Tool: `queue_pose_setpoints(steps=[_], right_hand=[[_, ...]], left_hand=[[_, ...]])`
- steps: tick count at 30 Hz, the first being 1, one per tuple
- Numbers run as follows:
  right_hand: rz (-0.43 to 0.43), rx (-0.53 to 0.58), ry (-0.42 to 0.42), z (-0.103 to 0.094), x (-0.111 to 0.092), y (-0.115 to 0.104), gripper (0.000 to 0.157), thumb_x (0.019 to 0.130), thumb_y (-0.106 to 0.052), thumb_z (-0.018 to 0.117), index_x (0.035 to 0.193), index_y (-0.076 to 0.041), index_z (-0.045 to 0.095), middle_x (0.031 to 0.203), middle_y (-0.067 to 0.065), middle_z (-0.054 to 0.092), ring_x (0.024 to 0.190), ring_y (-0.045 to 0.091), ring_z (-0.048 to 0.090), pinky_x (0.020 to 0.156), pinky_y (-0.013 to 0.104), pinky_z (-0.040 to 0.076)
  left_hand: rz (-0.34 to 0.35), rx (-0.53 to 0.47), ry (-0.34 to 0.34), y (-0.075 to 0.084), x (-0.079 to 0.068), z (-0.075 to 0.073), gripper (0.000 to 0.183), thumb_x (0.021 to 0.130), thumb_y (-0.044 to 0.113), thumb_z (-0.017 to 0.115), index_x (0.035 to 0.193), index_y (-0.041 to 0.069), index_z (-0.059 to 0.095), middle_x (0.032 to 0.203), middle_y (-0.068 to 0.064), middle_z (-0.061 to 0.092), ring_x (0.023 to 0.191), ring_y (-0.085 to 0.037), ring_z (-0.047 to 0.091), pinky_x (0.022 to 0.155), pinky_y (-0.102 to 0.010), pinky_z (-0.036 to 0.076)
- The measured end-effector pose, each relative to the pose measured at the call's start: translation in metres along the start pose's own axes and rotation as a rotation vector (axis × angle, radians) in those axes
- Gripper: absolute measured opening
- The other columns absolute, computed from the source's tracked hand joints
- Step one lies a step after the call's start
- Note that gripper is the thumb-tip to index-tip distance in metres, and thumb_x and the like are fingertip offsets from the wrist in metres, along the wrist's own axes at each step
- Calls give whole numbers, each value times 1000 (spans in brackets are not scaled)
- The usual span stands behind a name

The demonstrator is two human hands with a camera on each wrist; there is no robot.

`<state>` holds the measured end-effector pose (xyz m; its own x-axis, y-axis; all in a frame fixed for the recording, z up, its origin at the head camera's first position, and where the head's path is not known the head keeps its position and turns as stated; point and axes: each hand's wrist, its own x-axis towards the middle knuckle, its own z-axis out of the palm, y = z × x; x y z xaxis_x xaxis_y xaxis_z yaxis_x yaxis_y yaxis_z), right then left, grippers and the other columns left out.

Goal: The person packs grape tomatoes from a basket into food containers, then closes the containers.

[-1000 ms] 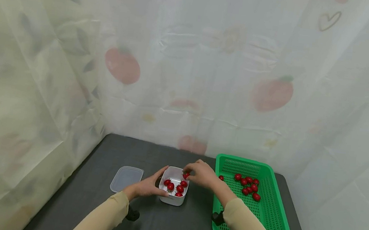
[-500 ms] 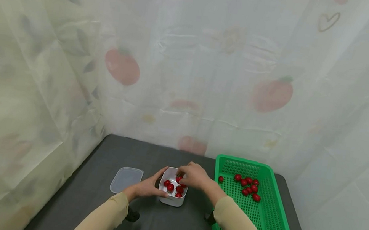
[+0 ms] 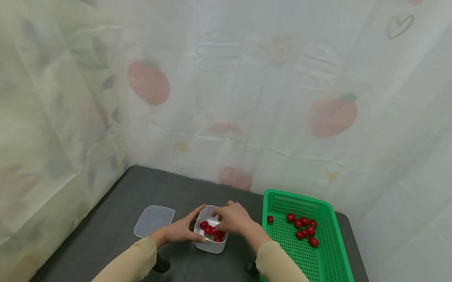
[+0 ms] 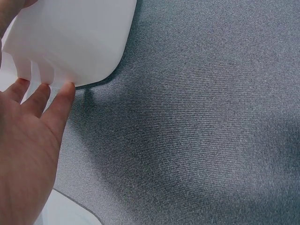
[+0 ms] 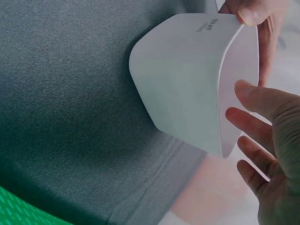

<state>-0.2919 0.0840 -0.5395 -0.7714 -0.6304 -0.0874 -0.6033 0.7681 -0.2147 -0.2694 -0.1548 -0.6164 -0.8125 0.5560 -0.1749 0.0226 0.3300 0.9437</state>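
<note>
My left hand (image 3: 179, 230) grips a small white plastic container (image 3: 209, 247), thumb at the near rim and fingers along its left side. In the left wrist view, the fingertips (image 4: 65, 89) press the container's wall (image 4: 79, 42). Several cherry tomatoes (image 3: 207, 229) lie inside; the right hand hides part of the inside. My right hand (image 3: 235, 218) is over the container's right side with its fingertips within the opening. The right wrist view has this hand (image 5: 281, 154) with thumb and fingers apart and nothing between them, beside the container's mouth (image 5: 234, 93).
A green plastic basket (image 3: 325, 275) stands on the right of the dark table (image 3: 209, 280), with several cherry tomatoes (image 3: 310, 230) in its far half. A translucent square lid (image 3: 154, 221) lies left of the container. Printed curtains (image 3: 232, 90) hang around the table.
My right hand has moved left and down into the container. The cherry tomato it pinched has been let go among the others. The left hand has kept its grip.
</note>
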Motion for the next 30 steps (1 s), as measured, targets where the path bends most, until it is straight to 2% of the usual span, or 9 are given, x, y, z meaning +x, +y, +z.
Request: queue_pose_setpoints(steps=[6,9,14,21,30], right_hand=[[2,24,39,-3,-7,7,35,92,-28,77,126,-24,74,102,-8,73,101,17,52,89,39,46],[-14,22,74,-10,-15,14,32,94,-29,75,126,-23,75,105,-5,74,104,19,53,91,41,46],[-27,40,143,-23,-31,33,29,94,-25,76,122,-20,76,107,-1,75,105,22,56,90,44,46],[13,63,212,-33,-62,64,28,93,-21,78,121,-19,76,107,-2,74,107,23,57,89,45,48],[114,43,203,-43,-112,116,31,96,-19,75,126,-13,73,116,4,72,118,33,56,93,52,48]], left_hand=[[-1,6,12,2,0,0,109,91,20,80,166,24,1,167,-18,14,146,-41,32,109,-58,37],[3,5,23,2,0,0,110,90,20,82,166,21,3,167,-18,16,147,-41,29,111,-60,34],[8,-17,25,2,1,1,110,89,19,82,166,22,4,168,-18,14,150,-42,24,114,-61,30],[6,-10,34,3,0,1,112,87,20,84,166,22,5,168,-18,15,150,-41,23,114,-60,28],[-3,11,37,4,0,1,111,88,23,84,166,24,5,168,-15,15,150,-39,22,115,-60,27]])
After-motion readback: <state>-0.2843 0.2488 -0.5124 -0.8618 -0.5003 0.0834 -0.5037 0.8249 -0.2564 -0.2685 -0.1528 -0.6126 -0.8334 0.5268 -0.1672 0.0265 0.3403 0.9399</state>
